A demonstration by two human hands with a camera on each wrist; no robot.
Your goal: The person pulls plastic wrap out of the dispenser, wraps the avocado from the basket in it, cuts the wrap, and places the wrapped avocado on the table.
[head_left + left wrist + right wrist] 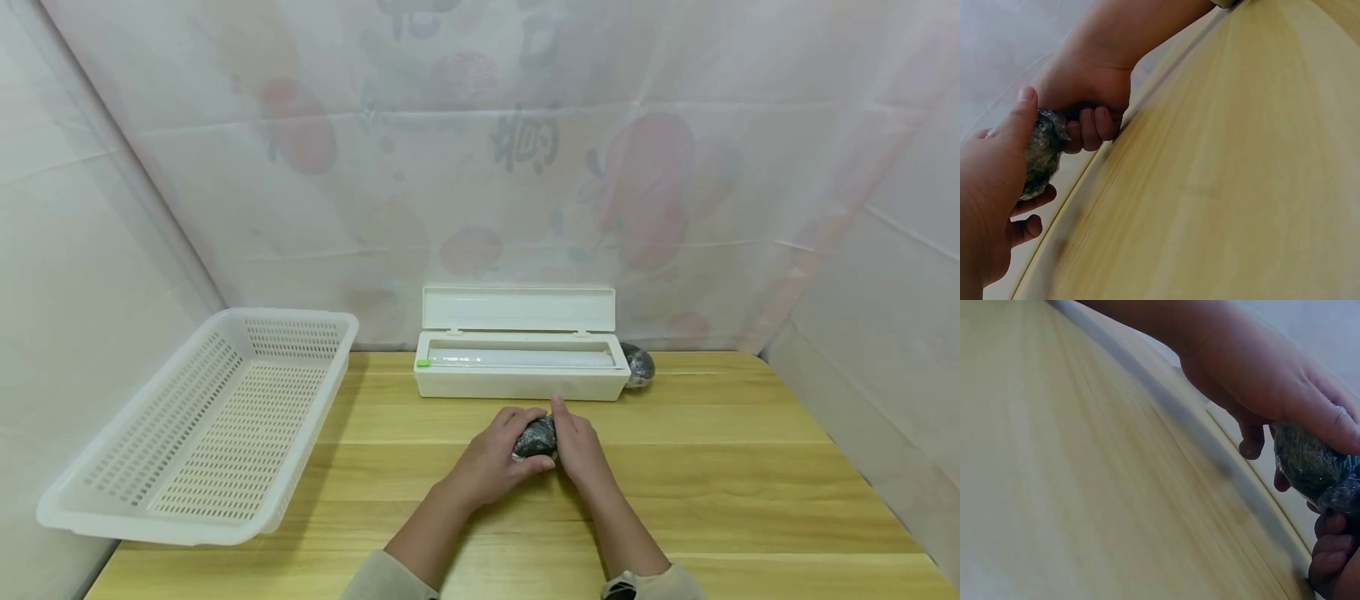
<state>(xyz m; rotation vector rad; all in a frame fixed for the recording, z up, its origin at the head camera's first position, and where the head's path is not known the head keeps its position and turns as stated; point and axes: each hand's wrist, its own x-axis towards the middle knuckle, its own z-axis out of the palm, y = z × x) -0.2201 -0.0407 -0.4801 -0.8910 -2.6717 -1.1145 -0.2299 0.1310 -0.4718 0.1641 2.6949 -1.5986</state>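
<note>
A dark, rounded thing wrapped in cling film (536, 438) is between the two hands, just above the table near its middle. My left hand (495, 460) grips it from the left, thumb on the near side and fingers over the far side. Against its right side is my right hand (581, 446), fingers curled, thumb pointing forward. The right wrist view shows gathered film (1338, 494) running into the curled fingers (1329, 544) of the right hand. What lies under the film cannot be made out clearly.
Behind the hands stands a white cling film box (517, 385), lid raised, with a roll (517, 358) inside and a green slider (423, 363). Another film-wrapped dark thing (639, 367) lies by its right end. A white slotted basket (300, 450) occupies the table's left side.
</note>
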